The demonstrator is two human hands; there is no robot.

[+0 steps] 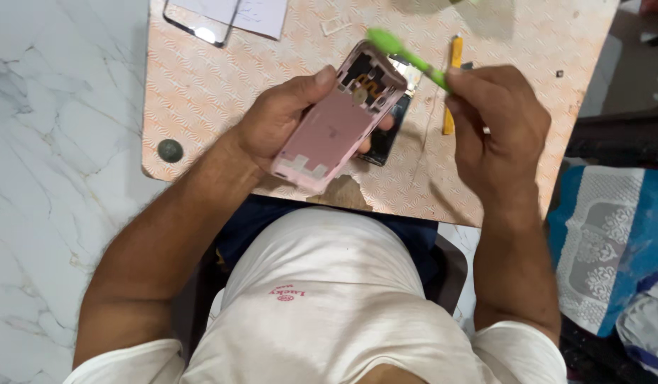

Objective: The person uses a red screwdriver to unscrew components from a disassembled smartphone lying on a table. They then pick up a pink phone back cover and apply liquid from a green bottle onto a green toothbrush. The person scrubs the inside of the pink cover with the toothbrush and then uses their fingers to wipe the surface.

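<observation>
Pink phone back cover (329, 135) clamped in left hand (279, 121); right hand (496, 128), pinching green brush (407, 57), best sweeps lightly near camera cutout, cover held steady.

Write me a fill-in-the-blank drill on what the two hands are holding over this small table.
1. The left hand holds a phone back cover whose colour is ____.
2. The right hand grips a brush-like tool whose colour is ____.
3. On the patterned table top, beside the right hand, lies a slim pry tool coloured ____.
4. Near the table's left edge sits a small round ____.

Missing words: pink; green; yellow; coin
</observation>
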